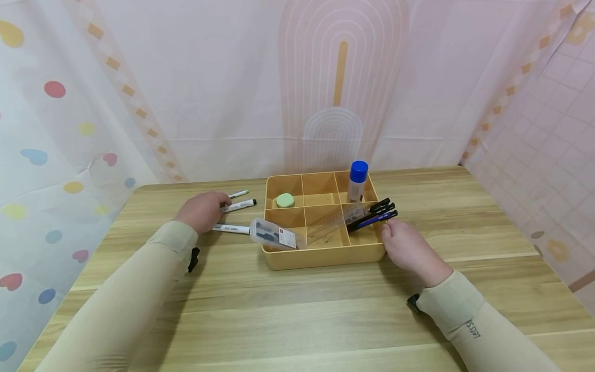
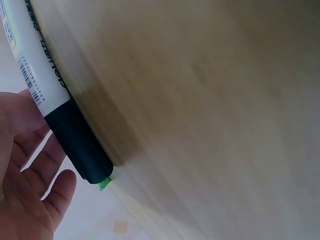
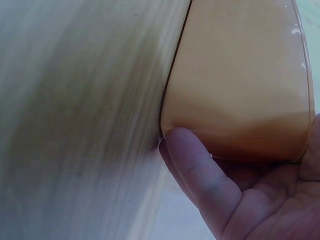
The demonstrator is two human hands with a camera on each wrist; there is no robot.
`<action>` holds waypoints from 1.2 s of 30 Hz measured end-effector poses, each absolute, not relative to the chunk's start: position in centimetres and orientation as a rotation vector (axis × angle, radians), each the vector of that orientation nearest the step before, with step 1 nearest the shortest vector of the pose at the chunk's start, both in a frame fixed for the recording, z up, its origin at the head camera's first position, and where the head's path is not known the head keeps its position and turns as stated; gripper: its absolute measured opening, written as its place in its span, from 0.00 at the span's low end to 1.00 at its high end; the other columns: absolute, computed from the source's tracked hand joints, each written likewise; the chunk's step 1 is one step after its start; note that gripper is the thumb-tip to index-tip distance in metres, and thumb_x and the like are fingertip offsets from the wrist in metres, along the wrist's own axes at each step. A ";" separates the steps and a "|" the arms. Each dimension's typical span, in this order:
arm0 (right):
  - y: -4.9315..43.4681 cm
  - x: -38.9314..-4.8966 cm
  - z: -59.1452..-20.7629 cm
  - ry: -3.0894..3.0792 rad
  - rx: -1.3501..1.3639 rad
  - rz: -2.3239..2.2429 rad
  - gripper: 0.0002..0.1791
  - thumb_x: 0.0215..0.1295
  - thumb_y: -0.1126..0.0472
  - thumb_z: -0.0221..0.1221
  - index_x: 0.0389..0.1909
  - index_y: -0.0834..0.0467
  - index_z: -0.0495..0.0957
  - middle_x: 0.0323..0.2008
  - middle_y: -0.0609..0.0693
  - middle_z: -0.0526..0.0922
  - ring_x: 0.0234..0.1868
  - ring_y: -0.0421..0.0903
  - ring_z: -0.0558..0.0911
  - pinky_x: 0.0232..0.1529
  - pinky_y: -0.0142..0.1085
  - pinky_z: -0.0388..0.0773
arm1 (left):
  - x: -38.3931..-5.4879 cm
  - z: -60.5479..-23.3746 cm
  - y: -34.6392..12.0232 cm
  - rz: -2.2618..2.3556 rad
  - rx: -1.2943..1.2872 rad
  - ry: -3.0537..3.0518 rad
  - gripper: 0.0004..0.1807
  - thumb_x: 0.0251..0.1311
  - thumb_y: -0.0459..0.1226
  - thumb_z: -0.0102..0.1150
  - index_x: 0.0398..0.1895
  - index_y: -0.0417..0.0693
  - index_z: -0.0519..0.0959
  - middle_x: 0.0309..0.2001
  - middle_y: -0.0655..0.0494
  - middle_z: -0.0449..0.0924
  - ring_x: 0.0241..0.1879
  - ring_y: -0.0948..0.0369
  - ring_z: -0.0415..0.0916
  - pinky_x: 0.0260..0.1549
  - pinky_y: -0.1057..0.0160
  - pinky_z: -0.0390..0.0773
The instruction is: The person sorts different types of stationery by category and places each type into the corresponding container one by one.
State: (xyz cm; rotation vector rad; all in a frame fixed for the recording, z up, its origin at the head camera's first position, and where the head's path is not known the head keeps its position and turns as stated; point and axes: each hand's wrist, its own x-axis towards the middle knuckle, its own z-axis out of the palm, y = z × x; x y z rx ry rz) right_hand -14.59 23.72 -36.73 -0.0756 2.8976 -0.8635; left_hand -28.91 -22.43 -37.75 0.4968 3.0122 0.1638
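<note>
My left hand (image 1: 202,212) is on the table's left side, fingers curled at the near end of a white marker with a dark tip (image 1: 239,206). A green-ended marker (image 1: 239,194) lies just behind it. In front, another white marker (image 1: 232,229) runs from under the hand toward the box; in the left wrist view a black-capped white marker (image 2: 75,140) overlaps the fingers and hides the pinch. My right hand (image 1: 406,245) grips the near right corner of a yellow divided box (image 1: 325,258). In the right wrist view its fingers (image 3: 192,155) lie against the box wall (image 3: 240,75).
The box compartments hold a light green rounded item (image 1: 285,200), a blue-capped glue stick (image 1: 357,181), several dark pens (image 1: 372,214) and a clear ruler-like strip (image 1: 325,227). A clear plastic case (image 1: 274,234) leans over the box's left edge. A curtain (image 1: 209,103) hangs behind the table.
</note>
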 end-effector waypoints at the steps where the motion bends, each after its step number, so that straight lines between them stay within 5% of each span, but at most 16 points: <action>1: 23.7 -14.6 -36.7 2.893 -0.071 -0.864 0.20 0.83 0.60 0.34 0.36 0.61 0.73 0.25 0.53 0.72 0.27 0.49 0.74 0.31 0.40 0.73 | -28.9 -37.7 -22.4 0.161 0.498 3.014 0.16 0.71 0.29 0.58 0.59 0.45 0.83 0.52 0.43 0.89 0.47 0.48 0.86 0.48 0.43 0.85; 36: 23.6 -14.8 -36.8 2.896 -0.100 -0.853 0.19 0.83 0.60 0.34 0.35 0.61 0.71 0.25 0.53 0.70 0.28 0.50 0.74 0.32 0.42 0.75 | -28.2 -31.4 -20.1 0.304 0.713 3.037 0.16 0.75 0.31 0.53 0.59 0.45 0.83 0.53 0.44 0.88 0.50 0.48 0.84 0.55 0.41 0.82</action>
